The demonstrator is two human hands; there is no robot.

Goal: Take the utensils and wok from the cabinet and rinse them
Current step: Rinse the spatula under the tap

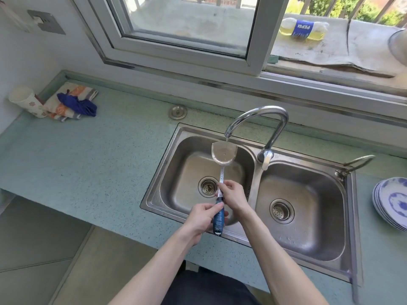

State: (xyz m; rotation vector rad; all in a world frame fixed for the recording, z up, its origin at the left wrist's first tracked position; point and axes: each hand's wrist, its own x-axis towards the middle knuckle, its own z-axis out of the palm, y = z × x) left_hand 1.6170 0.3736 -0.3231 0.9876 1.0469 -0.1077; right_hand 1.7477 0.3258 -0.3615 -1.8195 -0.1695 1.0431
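Observation:
A metal spatula (224, 153) with a blue handle is held over the left basin of the double sink (253, 172). Its blade sits right under the spout of the curved tap (259, 119), and a thin stream of water runs onto it. My left hand (201, 216) grips the blue handle near its end. My right hand (231, 194) holds the metal shaft just above the blue grip. No wok is in view.
A stack of blue-and-white plates (392, 201) sits on the counter at the right edge. At the far left lie a tipped paper cup (26, 101), a folded cloth (66, 102) and a blue item (78, 104). A bottle (304, 29) lies outside on the window ledge.

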